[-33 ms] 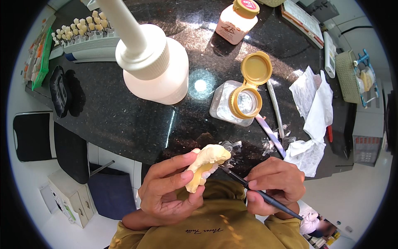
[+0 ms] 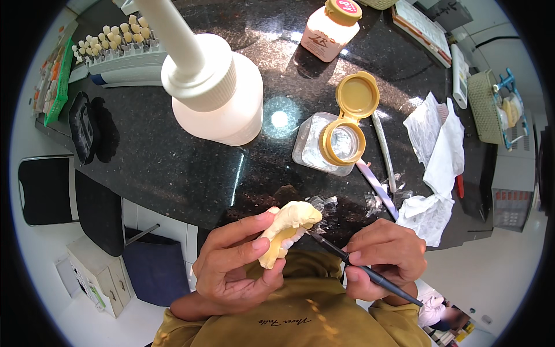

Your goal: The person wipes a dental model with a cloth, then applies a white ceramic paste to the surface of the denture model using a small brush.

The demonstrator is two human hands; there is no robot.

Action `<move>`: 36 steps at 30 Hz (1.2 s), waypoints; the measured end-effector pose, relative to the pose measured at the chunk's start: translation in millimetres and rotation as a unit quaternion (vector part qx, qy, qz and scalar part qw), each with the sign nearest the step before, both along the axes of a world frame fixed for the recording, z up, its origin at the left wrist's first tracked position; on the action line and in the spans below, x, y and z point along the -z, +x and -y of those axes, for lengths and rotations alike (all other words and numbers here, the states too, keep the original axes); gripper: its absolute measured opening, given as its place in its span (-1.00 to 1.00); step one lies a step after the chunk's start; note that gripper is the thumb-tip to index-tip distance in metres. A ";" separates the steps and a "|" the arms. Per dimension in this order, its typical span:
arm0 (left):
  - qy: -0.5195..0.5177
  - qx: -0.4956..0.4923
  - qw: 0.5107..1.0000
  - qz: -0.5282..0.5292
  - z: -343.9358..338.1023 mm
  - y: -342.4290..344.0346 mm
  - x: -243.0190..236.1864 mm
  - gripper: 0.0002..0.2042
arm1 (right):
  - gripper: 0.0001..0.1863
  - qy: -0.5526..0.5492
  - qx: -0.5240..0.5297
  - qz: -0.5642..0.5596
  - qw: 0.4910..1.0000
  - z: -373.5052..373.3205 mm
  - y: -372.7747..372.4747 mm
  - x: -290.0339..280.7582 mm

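My left hand (image 2: 240, 260) grips a pale yellow plaster dental model (image 2: 287, 222) between thumb and fingers, tilted, with whitish teeth along its lower right side. In my right hand (image 2: 386, 254), pinched like a pen, is a slim black pen-like tool (image 2: 370, 274). Its thin tip points at the model's tooth side, very close to it; whether it touches, I cannot tell. Both hands are held just off the counter's near edge. Beyond them stands a clear jar (image 2: 315, 141) of white material, its gold flip cap (image 2: 357, 97) raised.
A large white pump bottle (image 2: 217, 104) stands left of the jar on the dark counter (image 2: 173, 168). Farther back are a tooth shade guide (image 2: 124, 63) and a gold-capped bottle (image 2: 329, 34). Crumpled white tissue (image 2: 436, 168), a lilac strip (image 2: 378, 188) and a grey stick (image 2: 384, 150) lie at right.
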State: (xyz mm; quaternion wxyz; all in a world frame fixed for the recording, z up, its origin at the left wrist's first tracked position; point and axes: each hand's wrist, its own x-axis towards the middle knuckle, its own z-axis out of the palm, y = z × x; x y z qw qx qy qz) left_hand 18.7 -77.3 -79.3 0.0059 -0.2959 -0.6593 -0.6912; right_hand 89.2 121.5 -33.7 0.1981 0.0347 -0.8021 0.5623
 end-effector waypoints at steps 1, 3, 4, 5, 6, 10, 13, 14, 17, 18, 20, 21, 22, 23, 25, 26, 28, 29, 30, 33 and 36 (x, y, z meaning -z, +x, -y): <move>0.001 -0.001 1.000 0.001 0.0 0.0 -0.2 -0.55 | -0.75 -0.003 0.004 0.001 1.000 0.1 0.5 -0.1; 0.002 -0.003 1.000 0.004 -0.2 0.2 -0.5 -0.56 | -0.75 -0.008 0.012 0.004 1.000 0.4 1.1 -0.6; 0.004 -0.004 1.000 0.004 -0.5 0.5 -0.2 -0.56 | -0.75 -0.007 0.007 0.004 1.000 0.2 0.7 -0.8; 0.006 -0.005 1.000 0.005 -0.9 0.8 0.3 -0.55 | -0.75 -0.006 0.001 0.005 1.000 -0.2 -0.1 -1.0; 0.009 -0.007 1.000 0.006 -1.1 1.0 0.5 -0.55 | -0.75 -0.006 -0.004 0.005 1.000 -0.4 -0.6 -1.2; 0.009 -0.003 1.000 0.007 -0.9 1.0 0.4 -0.55 | -0.75 -0.004 -0.009 0.008 1.000 0.2 -1.3 -1.5; 0.007 0.000 1.000 0.006 -0.2 0.6 0.2 -0.54 | -0.75 -0.003 -0.012 0.006 1.000 0.3 -2.5 -1.5; 0.006 0.000 1.000 0.004 -0.1 0.6 0.1 -0.54 | -0.75 -0.003 -0.012 0.006 1.000 0.4 -2.5 -1.6; 0.004 0.004 1.000 0.003 0.3 0.5 0.1 -0.54 | -0.75 -0.001 -0.008 0.004 1.000 0.8 -2.4 -1.6; 0.004 0.006 1.000 0.003 0.7 0.4 0.1 -0.54 | -0.75 0.000 -0.006 0.003 1.000 1.0 -2.4 -1.4; -0.018 0.036 0.999 0.002 4.8 0.2 0.2 -0.56 | -0.76 -0.002 -0.003 0.000 1.000 1.2 -2.2 -0.4; -0.028 0.052 0.998 0.002 6.3 0.0 0.1 -0.57 | -0.76 -0.002 -0.002 -0.001 1.000 1.3 -2.1 -0.1; -0.030 0.052 0.998 0.002 6.5 -0.1 -0.3 -0.57 | -0.76 -0.002 -0.002 0.000 1.000 1.3 -2.1 -0.3; -0.032 0.052 0.998 0.001 6.6 -0.3 -0.9 -0.57 | -0.76 -0.001 -0.002 0.001 1.000 1.2 -2.0 -0.5; -0.033 0.051 0.998 0.000 6.7 -0.2 -0.9 -0.57 | -0.76 -0.001 -0.004 0.002 1.000 1.1 -2.1 -0.7; -0.032 0.051 0.998 0.000 6.7 0.0 -0.6 -0.57 | -0.76 -0.002 -0.005 0.002 1.000 1.0 -2.3 -0.7; -0.031 0.049 0.998 -0.001 6.5 0.4 -0.1 -0.57 | -0.76 -0.006 -0.003 0.004 1.000 0.7 -2.0 -0.8; -0.031 0.047 0.998 -0.001 6.4 0.6 0.1 -0.57 | -0.76 -0.009 0.001 0.006 1.000 0.3 -0.9 -1.2; -0.030 0.046 0.998 -0.002 6.4 0.8 0.0 -0.57 | -0.76 -0.012 0.005 0.008 1.000 0.1 -0.3 -1.4; -0.031 0.049 0.998 0.000 6.6 0.7 0.7 -0.57 | -0.75 -0.015 0.011 0.016 1.000 0.0 0.4 -1.6; -0.033 0.048 0.998 0.000 7.0 1.2 0.2 -0.57 | -0.76 -0.014 -0.004 0.012 1.000 0.2 -1.7 -1.7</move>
